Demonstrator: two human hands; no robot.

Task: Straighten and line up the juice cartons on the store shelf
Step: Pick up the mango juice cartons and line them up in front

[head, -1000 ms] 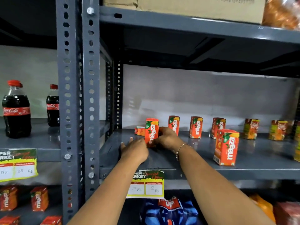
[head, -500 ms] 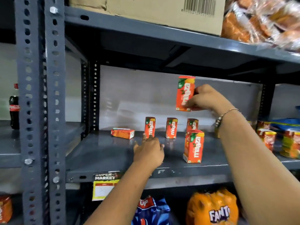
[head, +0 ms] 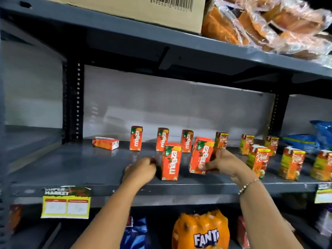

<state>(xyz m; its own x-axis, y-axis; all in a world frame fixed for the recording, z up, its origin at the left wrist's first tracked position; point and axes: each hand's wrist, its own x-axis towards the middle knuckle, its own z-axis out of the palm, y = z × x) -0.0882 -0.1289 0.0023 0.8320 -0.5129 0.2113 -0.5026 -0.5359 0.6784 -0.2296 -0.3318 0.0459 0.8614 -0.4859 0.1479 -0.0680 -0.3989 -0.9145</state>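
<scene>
On the grey metal shelf [head: 75, 169] in the middle of the frame, the right hand [head: 223, 163] has its grip closed around an orange Maaza carton [head: 201, 155], thumb across the lower front and fingers behind it. This carton leans to the right, and whether its base touches the shelf cannot be told. Just to its left stands a second Maaza carton [head: 171, 161], upright near the front edge. The left hand [head: 142, 169] sits just left of that carton with its fingers curled in a loose fist, holding nothing; whether the knuckles touch the carton's side is unclear.

Behind them, along the back of the shelf, three more Maaza cartons stand upright in a spaced row: one [head: 136, 138] left of centre, one [head: 162, 139] beside it, and one [head: 186, 141] partly hidden by the front carton. Further left, a carton lying on its side [head: 105, 143] rests apart from the row.

Toward the right of the frame stand Real juice cartons: one [head: 221, 140] behind the right hand, another [head: 246, 144] further right, a front one [head: 258, 162] just beyond the right wrist, and one more [head: 292, 163] near the right edge.

A beaded bracelet [head: 248, 186] circles the right wrist. A yellow price tag [head: 66, 202] hangs from the shelf's front lip at lower left. Below, an orange Fanta pack [head: 201, 230] shows at the bottom of the frame. On the upper shelf sit a cardboard box [head: 143, 9] and wrapped bread packs [head: 265, 24].
</scene>
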